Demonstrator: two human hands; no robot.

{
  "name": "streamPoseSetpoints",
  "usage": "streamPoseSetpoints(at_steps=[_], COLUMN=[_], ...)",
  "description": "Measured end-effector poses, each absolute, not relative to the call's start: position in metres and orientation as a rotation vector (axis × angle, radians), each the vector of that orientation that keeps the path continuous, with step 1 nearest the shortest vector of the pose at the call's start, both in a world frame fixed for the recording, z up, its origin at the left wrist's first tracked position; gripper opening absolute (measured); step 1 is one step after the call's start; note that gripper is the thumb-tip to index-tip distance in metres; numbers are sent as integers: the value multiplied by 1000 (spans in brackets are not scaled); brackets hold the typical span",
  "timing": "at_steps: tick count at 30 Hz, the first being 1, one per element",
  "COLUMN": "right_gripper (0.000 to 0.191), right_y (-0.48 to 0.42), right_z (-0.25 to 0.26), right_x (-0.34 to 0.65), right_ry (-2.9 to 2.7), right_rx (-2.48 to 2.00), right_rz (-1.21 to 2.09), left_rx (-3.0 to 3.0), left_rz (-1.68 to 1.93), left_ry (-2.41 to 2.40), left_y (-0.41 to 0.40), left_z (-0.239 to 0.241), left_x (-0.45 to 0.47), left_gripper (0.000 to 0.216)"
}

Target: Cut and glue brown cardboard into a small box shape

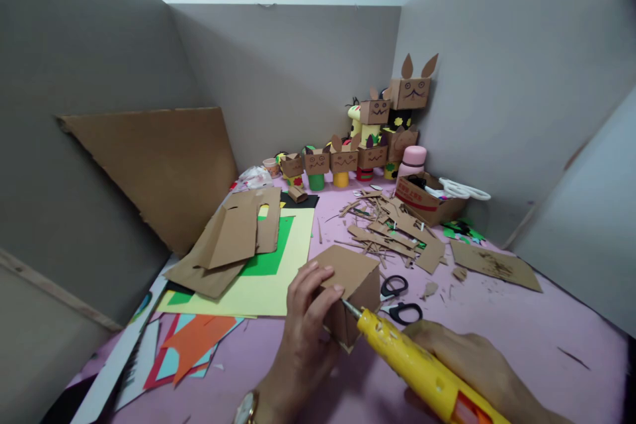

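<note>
Right grip (460,351) apparently around glue gun (415,359) slanting forward-left, left grip (309,315) pinching box (354,267)

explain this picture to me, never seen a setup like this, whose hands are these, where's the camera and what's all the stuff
There is no machine here: these are the two bare hands of the person wearing the camera. It sits on their head, looking forward and down, so this single picture is roughly their own view.

The left hand grips a cardboard box. The right hand holds what looks like a yellow glue gun, its metal tip near the box's edge.

On the pinkish table lie scissors, coloured paper, cardboard sheets and cardboard scraps. Farther back stand box-headed figures with drawn faces.
</note>
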State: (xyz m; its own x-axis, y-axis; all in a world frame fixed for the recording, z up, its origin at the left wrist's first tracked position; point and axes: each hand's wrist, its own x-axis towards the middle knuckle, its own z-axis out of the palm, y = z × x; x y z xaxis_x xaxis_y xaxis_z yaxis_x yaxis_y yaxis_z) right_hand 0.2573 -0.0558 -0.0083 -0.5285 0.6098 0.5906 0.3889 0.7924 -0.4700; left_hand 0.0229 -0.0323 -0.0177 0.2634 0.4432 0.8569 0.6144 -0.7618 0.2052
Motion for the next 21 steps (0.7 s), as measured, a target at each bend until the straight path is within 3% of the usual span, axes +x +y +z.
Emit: streamPoseSetpoints(at_steps=[21], right_gripper=[14], right_y=[-55], right_z=[-6], right_x=[262], right_ry=[-2231], right_rx=[-797], right_rz=[366], left_rx=[-2357], left_rz=[-1475], left_ry=[-1000], left_y=[-32], left_z=[-15], left_x=[23], left_gripper=[60])
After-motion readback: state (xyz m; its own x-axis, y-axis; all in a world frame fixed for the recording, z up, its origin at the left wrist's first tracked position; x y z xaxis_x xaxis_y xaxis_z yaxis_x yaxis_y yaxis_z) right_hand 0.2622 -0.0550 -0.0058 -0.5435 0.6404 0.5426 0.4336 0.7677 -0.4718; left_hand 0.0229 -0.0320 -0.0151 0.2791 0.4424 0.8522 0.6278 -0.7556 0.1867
